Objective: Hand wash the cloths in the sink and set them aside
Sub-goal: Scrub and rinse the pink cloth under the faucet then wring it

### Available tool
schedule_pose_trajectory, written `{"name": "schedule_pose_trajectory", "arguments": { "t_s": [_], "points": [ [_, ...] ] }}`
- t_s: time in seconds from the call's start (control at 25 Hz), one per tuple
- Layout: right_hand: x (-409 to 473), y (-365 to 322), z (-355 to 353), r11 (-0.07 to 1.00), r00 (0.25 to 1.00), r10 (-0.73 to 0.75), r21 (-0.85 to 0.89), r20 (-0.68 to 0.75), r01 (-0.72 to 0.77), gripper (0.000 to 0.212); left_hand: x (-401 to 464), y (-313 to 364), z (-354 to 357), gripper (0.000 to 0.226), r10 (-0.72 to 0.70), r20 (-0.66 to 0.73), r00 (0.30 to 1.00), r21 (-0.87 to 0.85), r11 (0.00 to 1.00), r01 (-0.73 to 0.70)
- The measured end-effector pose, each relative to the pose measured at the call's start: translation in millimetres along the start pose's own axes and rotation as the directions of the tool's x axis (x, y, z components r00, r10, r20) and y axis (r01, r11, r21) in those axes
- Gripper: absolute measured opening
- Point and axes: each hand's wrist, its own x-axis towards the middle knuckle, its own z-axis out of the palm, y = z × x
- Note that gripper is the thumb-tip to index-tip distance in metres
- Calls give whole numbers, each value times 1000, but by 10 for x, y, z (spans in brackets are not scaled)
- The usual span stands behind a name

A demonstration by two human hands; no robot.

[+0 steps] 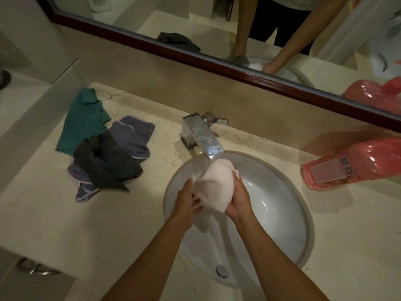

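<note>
A bunched white fluffy cloth (214, 183) is held over the white oval sink (282, 216), right under the chrome faucet (202, 135), and water runs onto it. My left hand (187, 202) holds its left side, fingers curled under it. My right hand (238, 198) grips its right side, fingertips over the top. On the counter to the left lies a pile of cloths: a green one (83, 121), a blue-grey one (132, 133) and a dark grey one (108, 161) on top.
A pink bottle (351, 164) lies on its side on the marble counter (43, 213) right of the sink. A dark-framed mirror (195, 55) runs along the back wall. The sink's overflow hole (221, 270) is at the near rim.
</note>
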Motion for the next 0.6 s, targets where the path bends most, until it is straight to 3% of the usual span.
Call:
{"name": "schedule_pose_trajectory", "arguments": {
  "t_s": [0.08, 0.16, 0.24, 0.32, 0.4, 0.48, 0.6],
  "points": [
    [-33, 28, 6, 1000, 1000, 16, -25, -12, -16, 33, -2, -23, 152, 53, -39, 134, 990, -190, 980, 64],
    [-59, 16, -16, 995, 997, -45, -88, -57, 40, 31, 28, -25, 247, 60, -33, 171, 985, -269, 960, 79],
    [-70, -53, -24, 940, 974, -197, -304, -113, 154, 23, 32, -5, 276, 60, 0, 145, 989, -297, 954, 43],
    [-35, -75, -11, 794, 934, -327, -577, -143, 190, 19, 61, 0, 276, 57, 101, 136, 985, -236, 969, -67],
    [55, 34, 74, 721, 953, -278, -681, -118, 127, 29, 6, 4, 311, 72, 188, 174, 967, -54, 982, -181],
    [150, 196, 150, 755, 986, -142, -654, -92, 48, 41, -17, -27, 380, 85, 277, 186, 943, 149, 940, -306],
    [186, 314, 136, 851, 989, -126, -520, -80, 66, 29, 164, -47, 319, 52, 419, 10, 908, 244, 880, -408]
  ]
}}
